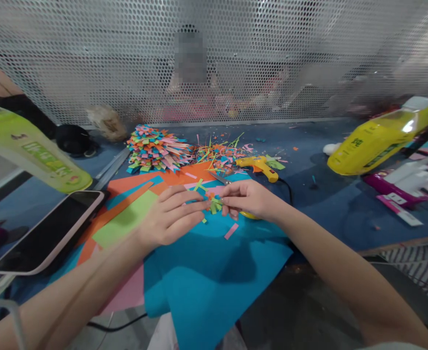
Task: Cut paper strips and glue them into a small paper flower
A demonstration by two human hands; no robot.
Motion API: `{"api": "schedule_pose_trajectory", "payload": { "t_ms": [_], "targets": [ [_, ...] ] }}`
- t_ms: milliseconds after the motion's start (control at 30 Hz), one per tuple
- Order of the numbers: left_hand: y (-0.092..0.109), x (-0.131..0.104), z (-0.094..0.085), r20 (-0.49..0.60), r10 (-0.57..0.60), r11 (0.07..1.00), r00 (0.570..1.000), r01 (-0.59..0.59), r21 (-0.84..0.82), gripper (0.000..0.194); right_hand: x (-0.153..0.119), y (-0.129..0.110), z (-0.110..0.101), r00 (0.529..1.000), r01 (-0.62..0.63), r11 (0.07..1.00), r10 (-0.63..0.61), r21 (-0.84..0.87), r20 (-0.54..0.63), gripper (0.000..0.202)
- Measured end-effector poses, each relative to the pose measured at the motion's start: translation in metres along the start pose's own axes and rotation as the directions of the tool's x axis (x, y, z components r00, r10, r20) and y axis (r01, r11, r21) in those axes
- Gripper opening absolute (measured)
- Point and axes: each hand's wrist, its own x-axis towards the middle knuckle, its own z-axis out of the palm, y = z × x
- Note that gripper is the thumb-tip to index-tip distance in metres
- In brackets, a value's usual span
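Note:
Over the sheets of coloured paper, my right hand (pixel 248 198) pinches a small piece of cut green paper (pixel 216 206) between thumb and fingers. My left hand (pixel 177 214) meets it from the other side, fingertips closed at its edge beside a bit of orange; the thumb is hidden. Below both hands lies a large blue sheet (pixel 214 272). A loose pink strip (pixel 231 231) rests on it, near my right hand. Scissors (pixel 221 180) lie partly under my right hand, blade and a bit of yellow handle showing.
Behind the hands stand a fringed multicoloured paper bundle (pixel 155 150), a scrap pile (pixel 217 154) and a yellow glue gun (pixel 259 166) with a cord. A phone (pixel 49 233) and green bottle (pixel 31 146) are left; a yellow bottle (pixel 370 141) is right. A perforated metal panel (pixel 126 63) closes the back.

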Motion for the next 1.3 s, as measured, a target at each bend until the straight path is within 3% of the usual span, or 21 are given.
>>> {"api": "schedule_pose_trajectory", "payload": {
  "t_ms": [267, 333, 400, 433, 467, 533, 600, 633, 700, 800, 933, 1100, 1300],
  "targets": [
    [-0.001, -0.003, 0.0, 0.018, -0.019, 1.0, 1.0, 0.02, -0.015, 0.014, -0.001, -0.002, 0.002, 1.0, -0.017, 0.997, 0.018, -0.075, 0.012, 0.014],
    [0.0, -0.005, 0.003, 0.02, -0.095, 0.993, 0.995, 0.096, -0.061, 0.016, -0.001, -0.005, -0.002, 1.0, 0.011, 0.987, -0.008, -0.159, 0.015, 0.016],
    [0.002, -0.005, 0.008, 0.004, -0.272, 0.955, 0.962, 0.271, -0.117, 0.017, -0.002, -0.009, -0.013, 0.993, 0.068, 0.939, -0.096, -0.336, -0.068, 0.019],
    [0.003, -0.004, 0.011, -0.013, -0.396, 0.909, 0.918, 0.39, -0.149, 0.016, -0.002, -0.012, -0.02, 0.973, 0.081, 0.883, -0.171, -0.463, -0.157, 0.019],
    [0.004, -0.003, 0.014, -0.032, -0.527, 0.837, 0.849, 0.512, -0.194, 0.015, -0.003, -0.013, -0.028, 0.918, 0.043, 0.792, -0.271, -0.608, -0.288, 0.018],
    [0.006, 0.001, 0.02, -0.047, -0.763, 0.618, 0.645, 0.705, -0.348, 0.016, -0.002, -0.014, -0.044, 0.751, -0.181, 0.553, -0.455, -0.813, -0.477, 0.017],
    [0.008, 0.004, 0.025, 0.03, -0.898, 0.352, 0.438, 0.761, -0.545, 0.023, 0.0, -0.012, -0.056, 0.648, -0.472, 0.375, -0.465, -0.798, -0.602, 0.027],
    [0.008, 0.006, 0.026, 0.094, -0.924, 0.236, 0.37, 0.747, -0.621, 0.026, 0.001, -0.009, -0.06, 0.612, -0.594, 0.303, -0.431, -0.745, -0.663, 0.04],
    [0.009, 0.007, 0.027, 0.222, -0.926, 0.068, 0.307, 0.711, -0.699, 0.029, 0.005, -0.003, -0.065, 0.592, -0.708, 0.205, -0.351, -0.676, -0.726, 0.063],
    [0.009, 0.005, 0.029, 0.316, -0.911, -0.062, 0.263, 0.672, -0.738, 0.03, 0.011, 0.004, -0.069, 0.569, -0.755, 0.166, -0.316, -0.635, -0.759, 0.071],
    [0.01, 0.002, 0.031, 0.354, -0.914, -0.149, 0.199, 0.646, -0.748, 0.041, 0.016, 0.008, -0.077, 0.557, -0.771, 0.189, -0.262, -0.608, -0.788, 0.069],
    [0.01, 0.005, 0.029, 0.374, -0.91, -0.161, 0.18, 0.679, -0.716, 0.039, 0.02, 0.012, -0.086, 0.592, -0.729, 0.233, -0.257, -0.643, -0.764, 0.05],
    [0.009, 0.003, 0.028, 0.38, -0.903, -0.148, 0.201, 0.685, -0.713, 0.037, 0.019, 0.01, -0.09, 0.548, -0.712, 0.33, -0.291, -0.62, -0.785, 0.045]
  ]
}}
